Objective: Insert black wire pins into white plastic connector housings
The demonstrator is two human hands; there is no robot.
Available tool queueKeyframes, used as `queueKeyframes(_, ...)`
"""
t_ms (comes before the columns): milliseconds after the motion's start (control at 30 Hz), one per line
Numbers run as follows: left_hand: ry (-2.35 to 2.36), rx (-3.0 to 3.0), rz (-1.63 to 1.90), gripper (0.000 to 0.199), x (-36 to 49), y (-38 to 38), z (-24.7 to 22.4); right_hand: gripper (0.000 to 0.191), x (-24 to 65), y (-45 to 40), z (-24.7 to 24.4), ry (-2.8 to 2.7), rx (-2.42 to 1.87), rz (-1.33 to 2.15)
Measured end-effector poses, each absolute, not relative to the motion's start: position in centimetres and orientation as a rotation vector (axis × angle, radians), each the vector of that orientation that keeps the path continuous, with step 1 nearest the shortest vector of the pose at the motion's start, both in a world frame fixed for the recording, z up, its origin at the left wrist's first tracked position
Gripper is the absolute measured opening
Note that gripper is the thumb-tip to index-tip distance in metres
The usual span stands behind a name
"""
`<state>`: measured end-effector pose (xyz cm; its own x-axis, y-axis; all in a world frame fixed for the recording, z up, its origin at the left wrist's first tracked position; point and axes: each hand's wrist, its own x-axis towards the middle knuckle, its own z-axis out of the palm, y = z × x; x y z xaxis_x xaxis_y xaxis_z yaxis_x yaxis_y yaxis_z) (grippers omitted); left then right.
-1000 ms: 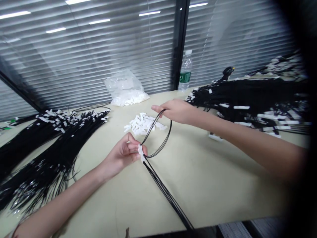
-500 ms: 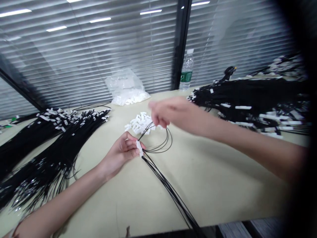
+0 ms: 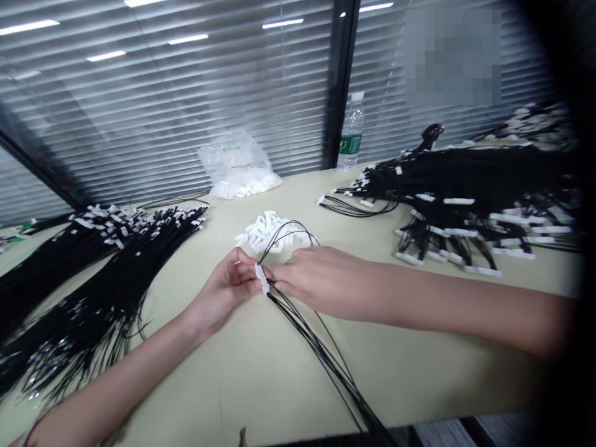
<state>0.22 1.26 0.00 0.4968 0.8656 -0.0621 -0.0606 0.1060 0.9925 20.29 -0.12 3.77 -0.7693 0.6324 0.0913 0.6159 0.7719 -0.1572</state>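
Between the thumb and fingers of my left hand is a white plastic connector, held slightly tilted over the table. Several thin black wires come out of it; some loop up and around, others trail down to the table's front edge. My right hand is at the connector's right side, fingers closed and pinching a black wire close to where it enters. Its fingertips are partly hidden behind the hand. Just beyond both hands lies a pile of small white connectors.
Bundles of black wires with white ends cover the left side. More wire bundles with white connectors lie at right. A clear bag of white pieces and a water bottle stand by the window blinds.
My right hand has come down and toward me, from above the white pile to the connector. A wire loop now arches higher. My left hand holds the connector in the same place.
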Motion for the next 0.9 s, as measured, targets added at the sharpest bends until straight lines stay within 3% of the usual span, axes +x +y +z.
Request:
queueKeyframes(167,0.795,1.287,0.818,0.024,0.2,1.2,0.0,0.021,20.7,0.0,4.4,-2.805,-1.081,0.204)
queueKeyframes(267,0.817,1.275,0.826,0.024,0.2,1.2,0.0,0.013,21.1,-0.1,5.2,-2.711,-1.112,0.413)
queueKeyframes(500,0.88,1.249,0.874,0.025,0.2,1.3,0.3,0.02,21.9,0.8,7.9,-2.09,-0.843,1.823)
queueKeyframes(600,0.912,1.231,0.921,0.028,0.1,1.4,0.0,0.02,21.9,0.4,8.5,-1.711,-0.669,2.103)
queueKeyframes(733,0.951,1.235,0.92,0.029,0.1,1.4,-0.3,0.023,22.0,-0.7,9.3,-1.616,-0.581,1.987)
queueKeyframes(900,0.917,1.262,0.898,0.025,0.3,1.3,-0.1,0.024,23.3,-1.3,11.0,-1.685,-0.624,1.387)
